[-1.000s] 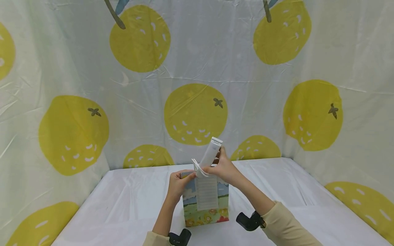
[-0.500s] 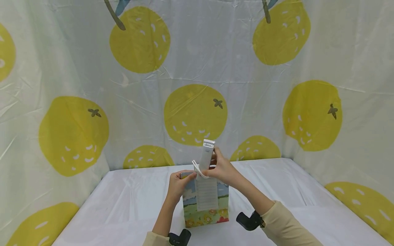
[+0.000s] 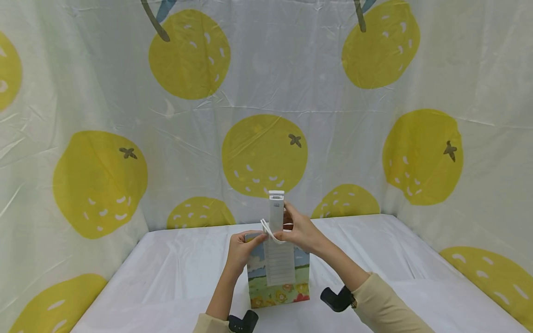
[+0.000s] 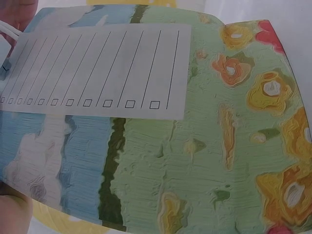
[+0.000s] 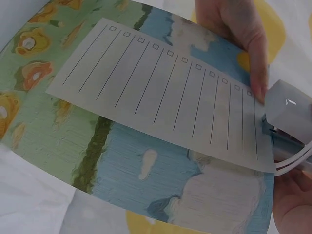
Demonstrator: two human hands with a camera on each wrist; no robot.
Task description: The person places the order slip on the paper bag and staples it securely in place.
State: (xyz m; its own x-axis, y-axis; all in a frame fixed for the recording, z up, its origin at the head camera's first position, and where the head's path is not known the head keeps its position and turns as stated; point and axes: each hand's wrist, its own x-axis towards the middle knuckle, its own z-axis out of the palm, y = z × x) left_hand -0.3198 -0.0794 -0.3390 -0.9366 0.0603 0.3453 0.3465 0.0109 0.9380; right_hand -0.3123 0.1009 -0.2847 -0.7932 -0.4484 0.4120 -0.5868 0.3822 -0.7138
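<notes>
**While the left hand [image 3: 241,249] pinches a painted paper piece [image 3: 280,294], the right hand [image 3: 303,232] holds a white device [image 3: 276,213] at its top edge**

As the head view shows, the painted paper piece stands roughly upright in the middle of the white surface [image 3: 179,273], its front showing blue sky, green ground and orange, yellow and red flowers. The left hand's thumb and fingers are closed narrowly on its upper left corner. The right hand is wrapped about the device, thumb in front and fingers at the far side; the device rises nearly upright above the top edge.

Against the painted front lies a white list sheet [image 3: 280,263], ruled with lines and small checkboxes. In the right wrist view its upper end meets the device; whether any paper lies inside the device is hidden. A white cord [image 3: 271,234] loops between the two hands, crossing in front of the device's lower part.

Both forearms wear light tan sleeves [image 3: 387,303] and black wrist mounts [image 3: 244,321]. Behind hangs a pale curtain [image 3: 266,60] printed with big yellow fruit [image 3: 264,155].
</notes>
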